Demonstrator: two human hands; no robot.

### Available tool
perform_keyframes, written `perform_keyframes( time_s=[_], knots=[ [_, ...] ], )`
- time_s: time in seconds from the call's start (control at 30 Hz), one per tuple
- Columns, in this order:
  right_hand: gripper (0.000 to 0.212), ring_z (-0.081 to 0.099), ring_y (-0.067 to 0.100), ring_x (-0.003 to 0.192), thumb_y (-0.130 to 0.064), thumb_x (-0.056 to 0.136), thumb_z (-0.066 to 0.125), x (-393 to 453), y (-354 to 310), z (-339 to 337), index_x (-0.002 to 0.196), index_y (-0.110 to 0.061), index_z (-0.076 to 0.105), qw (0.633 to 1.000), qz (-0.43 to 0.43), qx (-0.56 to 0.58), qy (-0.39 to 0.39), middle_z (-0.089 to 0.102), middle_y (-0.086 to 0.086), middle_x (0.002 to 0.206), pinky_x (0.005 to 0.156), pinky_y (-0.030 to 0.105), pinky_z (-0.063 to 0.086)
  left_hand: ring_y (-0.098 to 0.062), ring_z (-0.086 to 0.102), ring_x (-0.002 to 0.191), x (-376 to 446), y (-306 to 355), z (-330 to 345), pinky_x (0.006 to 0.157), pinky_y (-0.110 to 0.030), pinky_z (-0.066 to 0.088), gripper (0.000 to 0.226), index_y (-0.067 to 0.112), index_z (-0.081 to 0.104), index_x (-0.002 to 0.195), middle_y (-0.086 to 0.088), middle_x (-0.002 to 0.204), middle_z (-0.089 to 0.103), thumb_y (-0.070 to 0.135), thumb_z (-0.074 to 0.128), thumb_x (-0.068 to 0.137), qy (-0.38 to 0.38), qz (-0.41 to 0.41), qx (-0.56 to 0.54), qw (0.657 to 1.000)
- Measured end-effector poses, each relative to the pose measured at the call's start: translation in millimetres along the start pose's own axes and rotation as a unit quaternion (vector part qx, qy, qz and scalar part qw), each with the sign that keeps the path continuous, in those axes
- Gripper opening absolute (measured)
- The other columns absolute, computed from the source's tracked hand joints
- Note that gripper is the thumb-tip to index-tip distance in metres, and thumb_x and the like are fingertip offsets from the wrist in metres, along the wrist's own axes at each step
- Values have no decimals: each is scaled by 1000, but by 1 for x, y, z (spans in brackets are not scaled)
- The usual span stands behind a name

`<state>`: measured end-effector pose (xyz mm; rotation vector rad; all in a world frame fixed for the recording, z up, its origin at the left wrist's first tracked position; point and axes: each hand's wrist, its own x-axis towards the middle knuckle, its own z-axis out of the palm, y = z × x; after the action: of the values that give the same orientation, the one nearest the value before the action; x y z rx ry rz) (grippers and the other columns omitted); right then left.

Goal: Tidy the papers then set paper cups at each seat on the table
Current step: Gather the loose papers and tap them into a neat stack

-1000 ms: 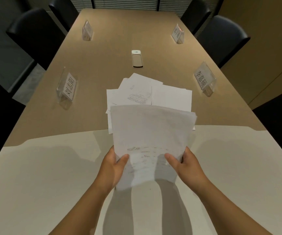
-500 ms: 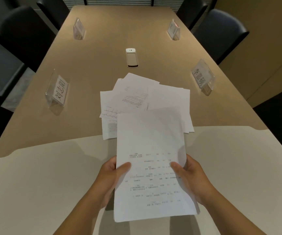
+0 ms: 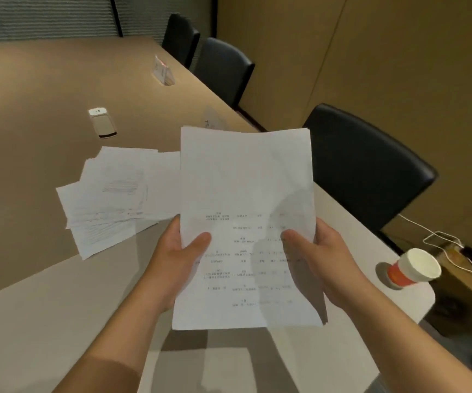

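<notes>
I hold a thin stack of printed white sheets (image 3: 246, 194) upright above the table's near end. My left hand (image 3: 176, 260) grips its left edge and my right hand (image 3: 318, 258) grips its right edge, thumbs on the front. More loose papers (image 3: 115, 199) lie fanned out on the brown tabletop to the left of the held stack. A stack of paper cups (image 3: 412, 268), red with a white rim, lies tipped on the white table corner at the right.
A white phone-like device (image 3: 102, 122) lies further up the brown table (image 3: 44, 86). A clear name stand (image 3: 163, 70) sits by the right edge. Black chairs (image 3: 365, 165) line the right side. A white cable (image 3: 450, 245) lies on a box beyond the cups.
The view has swung to the right, bringing the cup stack and a near chair into sight. Both hands have lifted the held sheets higher and more upright, away from the loose pile.
</notes>
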<state>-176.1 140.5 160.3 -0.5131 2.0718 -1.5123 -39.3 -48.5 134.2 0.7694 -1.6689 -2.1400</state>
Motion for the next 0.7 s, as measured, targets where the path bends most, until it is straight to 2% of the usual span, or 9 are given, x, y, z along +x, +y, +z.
perform_keyframes(
  time_s=[0.07,0.17,0.23,0.33,0.4,0.53,0.63,0.7],
  knots=[
    [14,72,4,83,-30,95,58,-22,-16,-37,101,-43,62,999,-14,11,35,73,-22,92,58,22,56,-12,71,103,-6,15,34,88,-36,55,31,29,60,118,11,111,74,6,53,98,-27,23,9,999],
    [12,74,13,82,-35,93,61,-49,-30,-100,104,-37,65,995,-24,42,86,75,-14,94,64,32,60,-16,73,99,-11,34,93,83,-39,58,29,29,60,115,9,107,76,8,56,97,-68,47,16,996],
    [15,75,16,83,-32,92,63,-63,-33,-143,107,-31,65,992,-23,76,99,77,-10,96,61,33,60,-20,73,100,-13,40,137,83,-43,59,30,26,60,118,4,110,76,7,56,96,-98,51,7,994],
    [28,74,29,96,-26,92,63,-79,-27,-220,119,-18,63,984,-17,163,76,75,4,111,80,50,58,-26,73,100,-15,44,215,82,-50,59,29,26,59,118,0,111,75,8,58,94,-142,58,3,988],
    [30,73,29,97,-29,92,62,-88,-17,-278,119,-17,63,986,-11,141,87,75,3,110,84,54,56,-28,73,100,-14,40,276,81,-51,59,29,26,59,117,-2,112,74,8,57,95,-163,66,4,984],
    [19,72,19,91,-36,92,60,-95,5,-379,105,-26,68,983,-42,45,174,76,-10,99,78,44,58,-32,70,104,-11,31,384,85,-59,56,30,27,58,120,-4,116,72,12,61,94,-192,74,11,978],
    [15,72,11,86,-34,93,59,-98,16,-441,103,-27,69,973,-68,30,220,75,-14,94,67,31,56,-32,69,106,-6,29,455,86,-62,54,30,30,59,117,-3,118,71,14,63,92,-210,85,17,974],
    [16,73,10,87,-31,94,58,-100,20,-479,105,-26,69,969,-77,39,231,76,-12,96,68,30,57,-32,70,106,2,32,496,86,-61,55,32,29,59,118,-2,119,71,13,63,91,-226,82,17,970]
  ],
)
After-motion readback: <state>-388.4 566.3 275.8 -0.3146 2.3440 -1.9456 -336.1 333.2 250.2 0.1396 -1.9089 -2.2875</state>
